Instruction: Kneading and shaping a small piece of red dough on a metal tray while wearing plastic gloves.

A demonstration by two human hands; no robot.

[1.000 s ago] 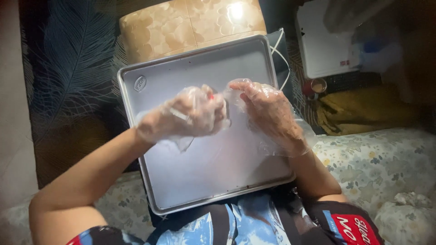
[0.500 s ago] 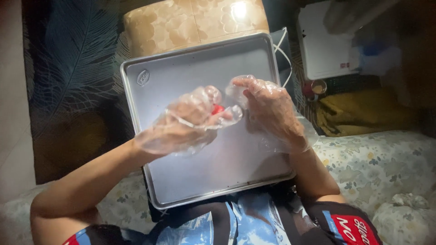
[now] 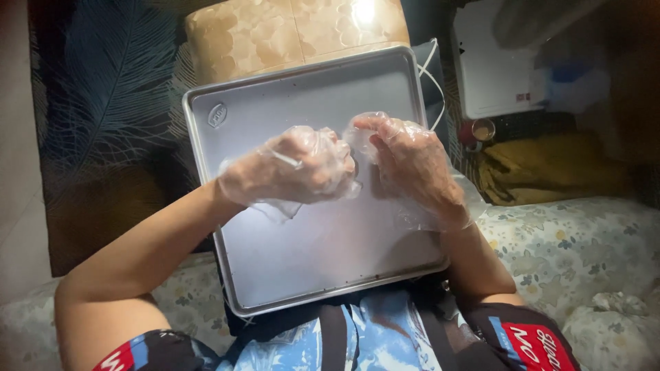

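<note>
We record: baking tray (image 3: 302,261), plain silver-grey metal. Gloves on our left hand (image 3: 292,168) and right hand (image 3: 412,165), clear and colourless. Cushion (image 3: 289,31), tan with a pale scale pattern. Cloth (image 3: 110,103), dark with blue feather fronds. Bedding (image 3: 577,240), cream with muted flowers. Box (image 3: 491,62), white.

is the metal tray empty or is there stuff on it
Empty as far as shows: the metal tray has bare grey surface all round. The gloved left hand and right hand hide the middle.

Thin, crinkly, clear plastic gloves cover both hands: left hand (image 3: 292,168), right hand (image 3: 416,168); short black sleeves with red-and-blue print.
</note>
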